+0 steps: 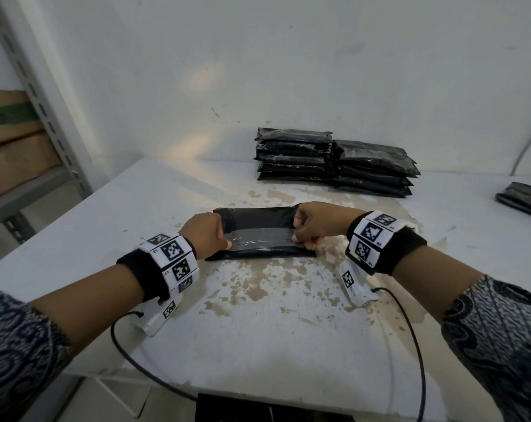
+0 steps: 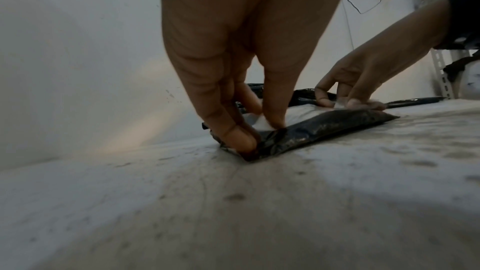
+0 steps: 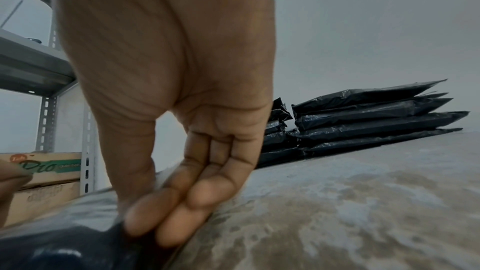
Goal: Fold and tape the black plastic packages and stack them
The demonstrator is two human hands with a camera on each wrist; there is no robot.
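A folded black plastic package lies on the white table in front of me, with a strip of clear tape running along its length. My left hand pinches the package's left end; the left wrist view shows the thumb on top and a finger curled round the corner. My right hand pinches the right end, thumb on the tape and fingers tucked against the edge. The package stays flat on the table. Its underside is hidden.
Two stacks of taped black packages stand side by side at the back of the table. Another black package lies at the far right edge. A metal shelf with cardboard boxes stands to the left. Cables trail from my wrists.
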